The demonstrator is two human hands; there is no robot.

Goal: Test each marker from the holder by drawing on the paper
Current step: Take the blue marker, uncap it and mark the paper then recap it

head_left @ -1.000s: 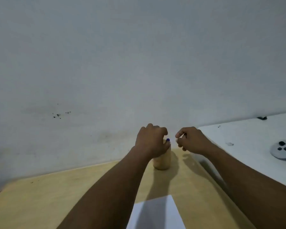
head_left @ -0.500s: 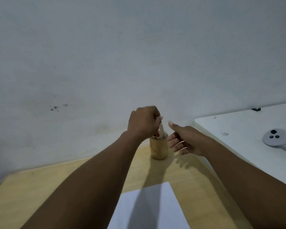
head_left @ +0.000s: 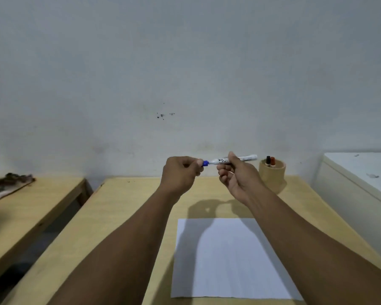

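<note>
- Two bare hands meet at the middle of the frame, raised above the table (head_left: 123, 208), and share one marker (head_left: 233, 160).
- The marker lies nearly level, a white barrel with a blue cap (head_left: 205, 163) at its left end and its right end pointing toward the holder.
- The left hand (head_left: 180, 176) has its grip closed around the blue cap, fingers curled in.
- The right hand (head_left: 240, 178) pinches the white barrel between thumb and fingers, palm turned toward the camera.
- Whether the cap has parted from the barrel cannot be told; they look joined.
- The holder (head_left: 272, 178), a round wooden cup, stands on the table at right of centre, near the wall, just beside the right hand.
- Two more markers (head_left: 270, 161) stand upright in it, one with a black top and one with an orange top.
- A white sheet of paper (head_left: 229, 260) lies flat on the table in the lower middle of the frame, under the forearms, partly shadowed.
- A second wooden table (head_left: 31, 205) sits at the left edge, and a white surface (head_left: 361, 168) at the right edge.
</note>
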